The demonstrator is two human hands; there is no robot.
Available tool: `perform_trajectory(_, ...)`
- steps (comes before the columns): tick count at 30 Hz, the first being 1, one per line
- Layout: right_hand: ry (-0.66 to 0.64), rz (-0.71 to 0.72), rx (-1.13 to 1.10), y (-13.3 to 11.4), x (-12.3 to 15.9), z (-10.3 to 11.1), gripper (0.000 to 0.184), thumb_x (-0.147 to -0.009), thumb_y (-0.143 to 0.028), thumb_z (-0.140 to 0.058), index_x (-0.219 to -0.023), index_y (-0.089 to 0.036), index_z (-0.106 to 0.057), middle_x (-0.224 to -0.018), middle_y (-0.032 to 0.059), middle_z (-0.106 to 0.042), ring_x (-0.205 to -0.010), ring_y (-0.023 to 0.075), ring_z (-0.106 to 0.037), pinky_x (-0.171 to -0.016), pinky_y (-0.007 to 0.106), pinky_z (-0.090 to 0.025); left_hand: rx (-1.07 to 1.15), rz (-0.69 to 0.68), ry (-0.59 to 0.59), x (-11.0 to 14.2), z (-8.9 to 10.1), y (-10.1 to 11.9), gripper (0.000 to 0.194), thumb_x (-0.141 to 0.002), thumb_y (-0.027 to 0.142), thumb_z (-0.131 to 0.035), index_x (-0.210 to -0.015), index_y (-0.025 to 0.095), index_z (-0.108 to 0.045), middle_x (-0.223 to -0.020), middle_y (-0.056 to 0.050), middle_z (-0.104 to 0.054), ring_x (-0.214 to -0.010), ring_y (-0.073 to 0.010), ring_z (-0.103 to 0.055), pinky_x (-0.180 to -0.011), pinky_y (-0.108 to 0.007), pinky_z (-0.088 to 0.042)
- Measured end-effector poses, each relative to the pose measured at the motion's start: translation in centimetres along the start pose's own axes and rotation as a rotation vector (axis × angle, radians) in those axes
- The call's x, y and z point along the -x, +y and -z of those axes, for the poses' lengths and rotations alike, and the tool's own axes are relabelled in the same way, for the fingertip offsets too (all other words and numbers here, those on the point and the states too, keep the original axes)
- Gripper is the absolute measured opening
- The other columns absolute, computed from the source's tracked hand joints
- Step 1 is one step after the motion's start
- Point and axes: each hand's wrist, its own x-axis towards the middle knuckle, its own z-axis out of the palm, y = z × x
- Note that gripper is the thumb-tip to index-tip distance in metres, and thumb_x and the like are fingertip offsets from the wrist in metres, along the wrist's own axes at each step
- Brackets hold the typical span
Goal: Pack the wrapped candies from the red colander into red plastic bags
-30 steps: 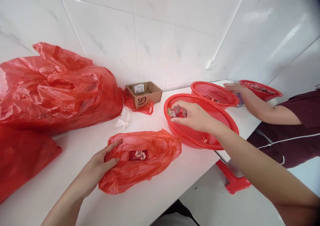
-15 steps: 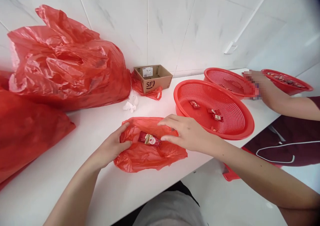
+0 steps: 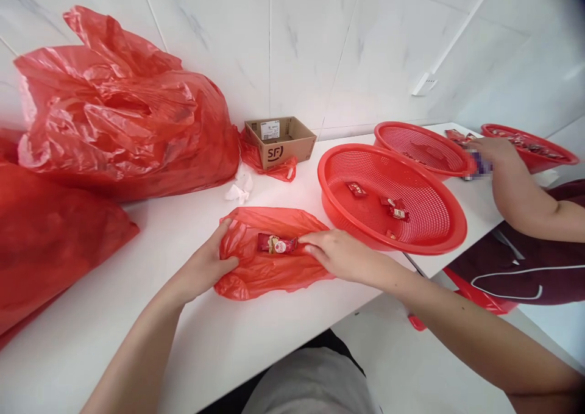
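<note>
Had the left grip (image 3: 201, 267) spread in a loose C at the left edge of a thin red bag (image 3: 269, 280), with thumb and forefinger well apart against the plastic. Had the right grip (image 3: 340, 252) in from the opposite side, nearly closed, right at the end of the wrapped sweets (image 3: 278, 245) lying in the bag between both grips. Honestly couldn't tell if pinched on a sweet or the plastic, or just touching. Saw a big red basket (image 3: 338, 210) beyond and right of the right grip, with a few loose sweets (image 3: 356, 189) in the bottom, plus a second basket (image 3: 414, 130) behind. Noticed a crumpled white tissue (image 3: 241, 183) past the left grip, then a cardboard box (image 3: 292, 152) farther off. Also spotted fat red sacks (image 3: 128, 127) on the white tabletop (image 3: 205, 341), left of and beyond the left grip, and a co-worker's hand (image 3: 496, 150) well past the right grip.
</note>
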Motion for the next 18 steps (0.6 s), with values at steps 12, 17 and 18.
perform_trajectory(12, -0.004, -0.020, 0.247, -0.4, -1.7, -3.3, 0.042, -0.087, -0.024, -0.061, -0.128, -0.015, -0.059, -0.112, 0.0163, -0.068, -0.089, 0.0305, -0.069, -0.071, 0.037, -0.050, -0.069, -0.008, 0.064, -0.1, 0.6, -0.7, 0.101, -0.078, 0.030, -0.063, -0.157, 0.032, 0.001, -0.158, -0.009, -0.034, -0.125, -0.0314, -0.057, -0.086, -0.033, -0.058)
perform_trajectory(17, 0.014, 0.030, -0.074, 0.4, -1.9, -1.1, 0.019, -0.091, -0.020, -0.052, -0.096, -0.019, -0.070, -0.093, 0.0056, -0.072, -0.087, 0.0207, -0.067, -0.076, 0.030, -0.048, -0.104, -0.003, 0.103, 0.1, 1.5, -0.3, 0.100, -0.076, 0.029, -0.063, -0.157, 0.031, -0.005, -0.154, -0.009, -0.042, -0.123, -0.0278, -0.059, -0.089, -0.031, -0.056)
perform_trajectory(18, 0.019, 0.051, -0.153, 0.5, -1.7, -0.5, 0.021, -0.093, -0.023, -0.050, -0.089, -0.019, -0.070, -0.088, 0.0032, -0.072, -0.083, 0.0186, -0.066, -0.075, 0.028, -0.047, -0.103, 0.013, 0.117, 0.2, 1.7, -0.2, 0.101, -0.075, 0.029, -0.064, -0.157, 0.030, -0.005, -0.152, -0.010, -0.044, -0.119, -0.0278, -0.062, -0.087, -0.031, -0.057)
